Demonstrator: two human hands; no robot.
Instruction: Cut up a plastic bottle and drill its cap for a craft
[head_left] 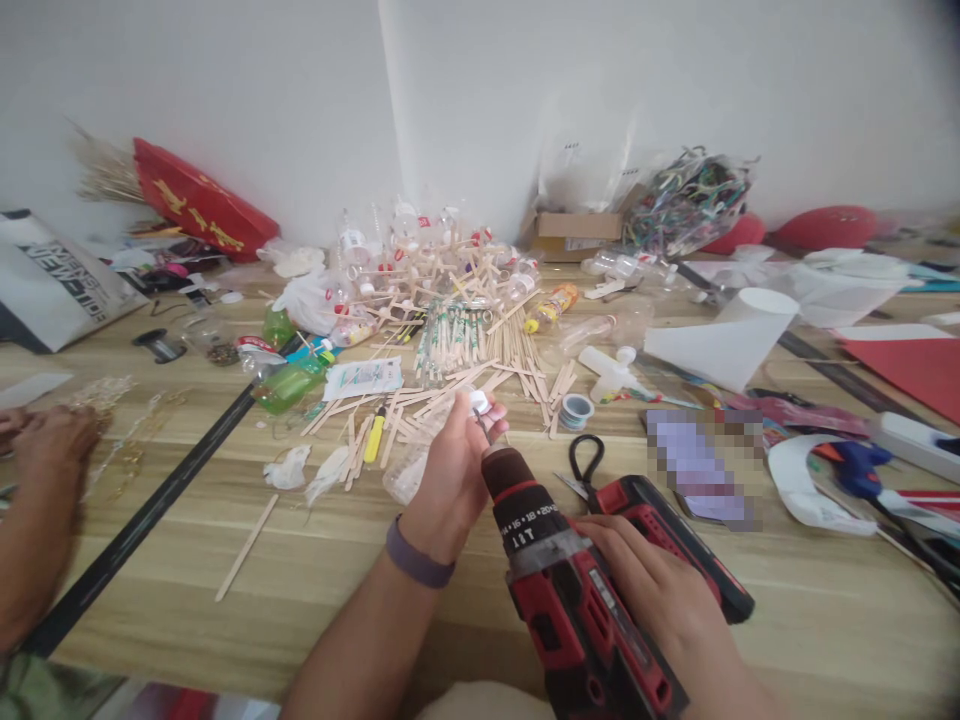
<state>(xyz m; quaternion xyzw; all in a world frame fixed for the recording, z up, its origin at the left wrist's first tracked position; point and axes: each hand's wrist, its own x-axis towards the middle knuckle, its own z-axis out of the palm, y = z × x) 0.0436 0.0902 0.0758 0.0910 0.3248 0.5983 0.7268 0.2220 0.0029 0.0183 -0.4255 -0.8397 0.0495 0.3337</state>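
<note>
My left hand [454, 470], with a purple band on its wrist, pinches a small white bottle cap [478, 402] above the middle of the table. My right hand [649, 575] is wrapped round the grip of a red and black cordless drill [555, 570]. The drill points away from me, and its bit reaches the cap. Whether the bit has gone through the cap I cannot tell. Beyond my left hand, wooden craft sticks [420, 400] lie scattered. Black-handled scissors [587, 468] lie beside the drill, partly hidden by it.
Plastic bottles [360, 245] are heaped by the wall. A yellow-handled tool [374, 434], a tape roll [576, 411], a blurred-out purple rectangle [694, 465] and a blue glue gun [859, 465] lie about. At the left edge, another person's hand [56, 450] rests near thin beaded strands.
</note>
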